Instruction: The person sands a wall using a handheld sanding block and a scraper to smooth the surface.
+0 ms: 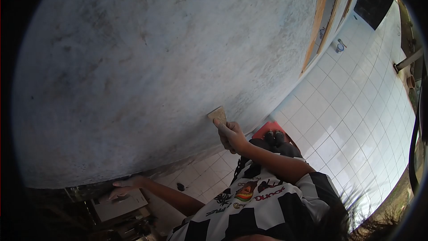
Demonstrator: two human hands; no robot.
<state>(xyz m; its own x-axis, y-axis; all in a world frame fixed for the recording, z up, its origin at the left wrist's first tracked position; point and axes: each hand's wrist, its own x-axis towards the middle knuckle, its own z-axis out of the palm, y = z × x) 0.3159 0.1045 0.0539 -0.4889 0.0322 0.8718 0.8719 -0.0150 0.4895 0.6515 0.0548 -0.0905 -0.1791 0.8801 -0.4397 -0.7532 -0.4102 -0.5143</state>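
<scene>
My right hand (pixel 231 137) is closed around a flat, tan scraper (pixel 217 114), with the thumb pressed along it. The scraper's wide edge is right at the pale, blotchy wall (pixel 147 71), and its handle end is hidden in my fist. Dark smudges and rough patches mark the wall's whitish-blue surface. My left hand (pixel 127 186) is stretched out with the fingers apart, at the wall's lower left edge. It holds nothing. Beneath it in the view lies a white, flat-topped box (pixel 120 206).
My feet are on a red plastic stool (pixel 263 130) close to the wall. White tiles (pixel 339 107) cover the floor. A small can (pixel 340 47) stands beyond, near a wood-framed opening (pixel 317 18). Dim clutter (pixel 129 231) fills the lower left, and a post (pixel 408 60) rises at the right.
</scene>
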